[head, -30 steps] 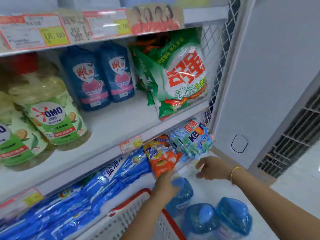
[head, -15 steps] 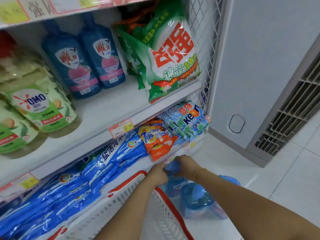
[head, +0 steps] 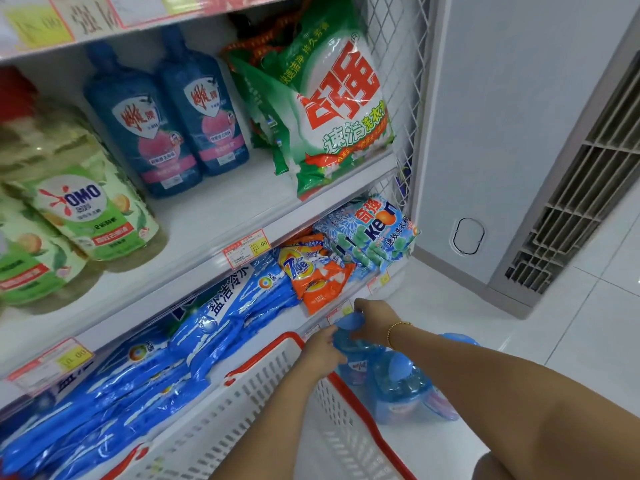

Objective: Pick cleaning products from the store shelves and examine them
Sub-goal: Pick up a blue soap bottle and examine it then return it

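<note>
1. The jug point(head: 358, 353) is blue. It stands low down, under the front edge of the bag shelf point(head: 284, 322), near the shelf's right end. It is the closest of the jugs, so it is the easy one to take.
2. The right hand point(head: 372, 315) is on top of the jug. Its fingers are curled over the blue top and clamped on it. That looks like the best place to lift from.
3. The left hand point(head: 320, 351) is pressed on the jug's left side. I think it is there to stop the jug from tipping. I cannot tell if its fingers wrap the jug or just push on it.
4. The jug looks big and full, so it is likely heavy. That may be why both hands are on it.
5. More jugs point(head: 398, 382) stand just beside it, to the right. They sit low down, maybe because heavy things are safer there.
6. The basket point(head: 270, 386) is white with a red rim. Its far corner is next to the jug, by the left hand.
7. I think the jug is about to be lifted for a look. It has not left its spot yet.
</note>
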`<state>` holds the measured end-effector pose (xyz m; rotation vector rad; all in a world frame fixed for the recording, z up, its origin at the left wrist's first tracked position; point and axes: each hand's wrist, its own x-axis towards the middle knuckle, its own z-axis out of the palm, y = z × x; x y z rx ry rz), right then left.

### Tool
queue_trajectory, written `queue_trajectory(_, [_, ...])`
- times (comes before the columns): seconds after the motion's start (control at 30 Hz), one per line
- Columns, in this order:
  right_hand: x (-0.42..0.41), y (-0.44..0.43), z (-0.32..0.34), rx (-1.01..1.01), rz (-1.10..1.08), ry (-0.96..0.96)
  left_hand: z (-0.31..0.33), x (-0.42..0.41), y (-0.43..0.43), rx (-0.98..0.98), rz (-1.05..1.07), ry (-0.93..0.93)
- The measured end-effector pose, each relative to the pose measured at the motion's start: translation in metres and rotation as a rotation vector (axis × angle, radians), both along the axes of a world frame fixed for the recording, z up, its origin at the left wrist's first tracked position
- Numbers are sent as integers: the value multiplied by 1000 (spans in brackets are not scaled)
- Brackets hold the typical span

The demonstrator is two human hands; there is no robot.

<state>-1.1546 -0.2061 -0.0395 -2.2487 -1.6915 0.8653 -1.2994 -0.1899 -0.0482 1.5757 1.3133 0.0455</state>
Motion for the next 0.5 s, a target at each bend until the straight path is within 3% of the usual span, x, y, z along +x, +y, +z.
queue_trajectory(0.27, [12, 4, 64, 235, -53, 18, 4, -9, -12, -23, 184, -204])
queue_trajectory(0.5, [13, -13, 176, 575, -2, -4, 63, -14, -8, 278, 232, -481])
